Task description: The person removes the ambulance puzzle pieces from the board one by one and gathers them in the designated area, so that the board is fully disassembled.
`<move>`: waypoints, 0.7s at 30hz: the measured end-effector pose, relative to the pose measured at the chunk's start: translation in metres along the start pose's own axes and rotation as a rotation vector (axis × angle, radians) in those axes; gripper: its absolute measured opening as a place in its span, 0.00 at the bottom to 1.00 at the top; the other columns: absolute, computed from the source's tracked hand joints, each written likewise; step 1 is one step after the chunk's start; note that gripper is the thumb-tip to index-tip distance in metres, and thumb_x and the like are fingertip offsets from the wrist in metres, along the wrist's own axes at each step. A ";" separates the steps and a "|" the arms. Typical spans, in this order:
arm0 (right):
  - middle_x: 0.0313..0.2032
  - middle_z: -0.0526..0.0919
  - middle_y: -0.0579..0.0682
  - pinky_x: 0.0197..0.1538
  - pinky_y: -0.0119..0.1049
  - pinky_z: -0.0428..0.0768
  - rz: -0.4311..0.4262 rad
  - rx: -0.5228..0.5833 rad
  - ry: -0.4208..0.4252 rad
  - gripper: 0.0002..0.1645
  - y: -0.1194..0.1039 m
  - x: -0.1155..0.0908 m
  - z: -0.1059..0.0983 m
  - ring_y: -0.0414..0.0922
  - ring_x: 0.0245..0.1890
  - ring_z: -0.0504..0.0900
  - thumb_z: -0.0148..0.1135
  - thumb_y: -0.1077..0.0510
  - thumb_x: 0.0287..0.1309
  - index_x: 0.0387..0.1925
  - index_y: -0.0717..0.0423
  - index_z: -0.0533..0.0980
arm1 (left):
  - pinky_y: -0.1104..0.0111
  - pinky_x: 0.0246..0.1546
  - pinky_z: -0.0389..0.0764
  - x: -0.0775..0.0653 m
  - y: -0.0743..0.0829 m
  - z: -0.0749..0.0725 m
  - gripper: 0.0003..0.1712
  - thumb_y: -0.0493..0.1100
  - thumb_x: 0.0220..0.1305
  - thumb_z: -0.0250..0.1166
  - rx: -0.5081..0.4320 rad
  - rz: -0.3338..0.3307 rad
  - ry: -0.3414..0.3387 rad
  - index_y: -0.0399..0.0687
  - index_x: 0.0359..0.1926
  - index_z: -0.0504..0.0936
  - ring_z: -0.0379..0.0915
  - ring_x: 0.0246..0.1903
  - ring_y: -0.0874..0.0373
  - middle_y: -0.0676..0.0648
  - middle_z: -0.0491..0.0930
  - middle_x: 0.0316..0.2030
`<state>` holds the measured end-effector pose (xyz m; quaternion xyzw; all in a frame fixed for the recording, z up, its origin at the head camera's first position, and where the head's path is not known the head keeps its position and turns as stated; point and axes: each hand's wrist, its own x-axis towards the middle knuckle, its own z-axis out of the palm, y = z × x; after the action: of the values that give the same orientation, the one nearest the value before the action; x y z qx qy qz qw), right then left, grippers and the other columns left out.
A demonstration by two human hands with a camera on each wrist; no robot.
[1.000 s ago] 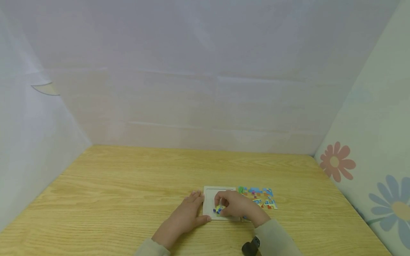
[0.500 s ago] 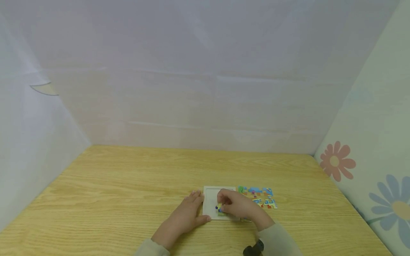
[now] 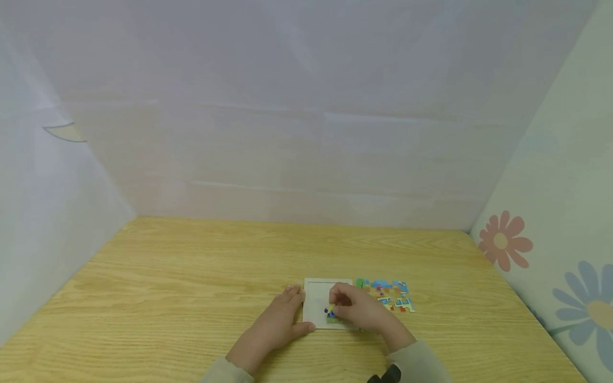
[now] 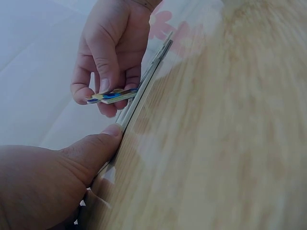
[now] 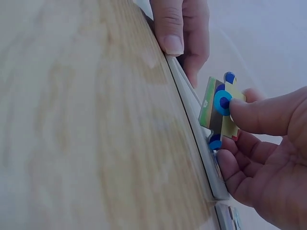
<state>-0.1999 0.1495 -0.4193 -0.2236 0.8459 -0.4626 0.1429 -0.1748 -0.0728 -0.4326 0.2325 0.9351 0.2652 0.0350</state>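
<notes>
My right hand point(image 3: 361, 307) pinches a jigsaw puzzle piece point(image 5: 218, 108) between thumb and fingers. The piece is yellow, green and dark with blue round shapes. It is held tilted just above the pale puzzle tray point(image 3: 313, 298), over its lower right part. My left hand point(image 3: 278, 320) lies at the tray's left side. Its fingers reach along that edge, and the thumb point(image 4: 96, 148) touches the front edge near the corner. Part of the tray's right side is hidden behind my right hand.
Several colourful puzzle pieces point(image 3: 404, 304) lie on the wooden table point(image 3: 191, 276) just right of the tray. Pale sheets point(image 3: 306, 159) stand behind and at both sides of the table; the right one point(image 3: 551, 223) has printed flowers.
My right hand has shifted slightly right with the puzzle piece and tilted it more steeply. The left hand has stayed in place at the tray.
</notes>
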 end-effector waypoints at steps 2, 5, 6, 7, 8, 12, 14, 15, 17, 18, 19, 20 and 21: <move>0.31 0.73 0.46 0.35 0.31 0.73 0.005 0.029 0.008 0.04 0.002 0.000 0.000 0.42 0.33 0.72 0.57 0.66 0.58 0.33 0.55 0.70 | 0.45 0.65 0.55 0.000 0.000 0.000 0.43 0.59 0.55 0.64 0.002 -0.001 -0.001 0.35 0.62 0.65 0.50 0.67 0.37 0.34 0.57 0.66; 0.32 0.74 0.47 0.36 0.31 0.74 0.008 0.070 0.023 0.04 0.004 0.000 -0.001 0.42 0.34 0.72 0.57 0.66 0.58 0.34 0.57 0.71 | 0.45 0.65 0.55 0.000 0.000 0.001 0.43 0.59 0.55 0.64 0.004 -0.003 -0.003 0.35 0.63 0.65 0.50 0.67 0.38 0.34 0.57 0.66; 0.32 0.74 0.47 0.36 0.31 0.74 0.006 0.081 0.030 0.03 0.004 -0.001 -0.001 0.42 0.34 0.72 0.56 0.66 0.58 0.34 0.57 0.71 | 0.45 0.65 0.55 0.000 0.000 0.000 0.43 0.59 0.55 0.64 0.004 -0.004 -0.003 0.35 0.63 0.65 0.50 0.67 0.38 0.34 0.57 0.66; 0.33 0.74 0.48 0.37 0.31 0.74 0.007 0.085 0.038 0.03 0.003 -0.001 -0.002 0.43 0.34 0.72 0.56 0.66 0.58 0.34 0.58 0.71 | 0.46 0.65 0.55 0.000 0.000 0.001 0.43 0.59 0.55 0.64 0.006 -0.005 -0.003 0.35 0.63 0.65 0.50 0.67 0.38 0.34 0.57 0.66; 0.33 0.74 0.48 0.37 0.30 0.74 0.005 0.087 0.047 0.03 0.003 -0.001 -0.002 0.43 0.34 0.72 0.57 0.66 0.58 0.35 0.58 0.72 | 0.46 0.65 0.55 0.000 0.000 0.000 0.43 0.59 0.55 0.64 0.005 -0.006 -0.002 0.35 0.63 0.65 0.50 0.67 0.38 0.34 0.57 0.66; 0.34 0.75 0.49 0.38 0.30 0.73 0.010 0.072 0.082 0.04 0.002 -0.002 -0.001 0.43 0.35 0.71 0.57 0.65 0.58 0.36 0.58 0.73 | 0.45 0.65 0.55 -0.001 0.001 -0.001 0.43 0.59 0.55 0.64 0.002 -0.008 0.000 0.35 0.63 0.65 0.50 0.67 0.38 0.34 0.57 0.66; 0.34 0.76 0.49 0.38 0.30 0.73 0.022 0.073 0.106 0.04 0.003 -0.002 0.000 0.43 0.35 0.72 0.58 0.65 0.58 0.36 0.57 0.74 | 0.45 0.65 0.54 -0.001 0.001 -0.001 0.43 0.59 0.55 0.64 -0.002 -0.010 -0.001 0.35 0.63 0.65 0.50 0.67 0.38 0.34 0.57 0.67; 0.34 0.76 0.49 0.38 0.30 0.74 0.031 0.080 0.118 0.05 0.003 -0.002 0.000 0.43 0.35 0.72 0.58 0.65 0.58 0.37 0.58 0.75 | 0.45 0.65 0.54 -0.001 0.001 -0.001 0.43 0.59 0.55 0.64 -0.004 -0.010 -0.002 0.35 0.63 0.65 0.50 0.67 0.38 0.34 0.57 0.67; 0.34 0.77 0.49 0.39 0.31 0.74 0.044 0.095 0.146 0.05 0.004 -0.002 0.001 0.43 0.35 0.73 0.58 0.65 0.58 0.38 0.58 0.76 | 0.45 0.65 0.54 -0.002 0.001 -0.001 0.43 0.59 0.55 0.64 -0.005 -0.011 -0.004 0.35 0.63 0.64 0.50 0.67 0.38 0.34 0.57 0.67; 0.35 0.78 0.49 0.39 0.32 0.75 0.049 0.098 0.161 0.06 0.004 -0.002 0.002 0.43 0.36 0.73 0.58 0.65 0.58 0.38 0.58 0.76 | 0.45 0.65 0.54 -0.002 0.001 -0.001 0.43 0.59 0.55 0.64 -0.005 -0.013 -0.005 0.35 0.63 0.64 0.50 0.67 0.38 0.34 0.57 0.67; 0.35 0.79 0.49 0.40 0.32 0.75 0.053 0.101 0.173 0.06 0.004 -0.002 0.002 0.43 0.36 0.74 0.58 0.65 0.57 0.38 0.59 0.77 | 0.45 0.66 0.54 -0.002 0.001 -0.001 0.43 0.59 0.55 0.64 -0.006 -0.014 -0.006 0.35 0.63 0.64 0.50 0.67 0.38 0.34 0.57 0.67; 0.36 0.79 0.49 0.41 0.33 0.76 0.063 0.104 0.188 0.07 0.006 -0.001 0.002 0.42 0.37 0.75 0.58 0.65 0.57 0.38 0.59 0.77 | 0.45 0.66 0.54 -0.002 0.001 -0.001 0.44 0.59 0.55 0.64 -0.006 -0.015 -0.006 0.35 0.63 0.64 0.50 0.67 0.38 0.34 0.57 0.67; 0.37 0.80 0.48 0.42 0.34 0.76 0.071 0.107 0.200 0.07 0.006 -0.001 0.002 0.42 0.37 0.75 0.58 0.64 0.57 0.39 0.59 0.77 | 0.45 0.66 0.54 -0.002 0.001 -0.001 0.44 0.59 0.55 0.64 -0.005 -0.015 -0.006 0.35 0.63 0.64 0.50 0.67 0.38 0.34 0.57 0.67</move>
<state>-0.1994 0.1514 -0.4259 -0.1383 0.8374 -0.5218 0.0860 -0.1731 -0.0732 -0.4316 0.2259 0.9361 0.2664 0.0403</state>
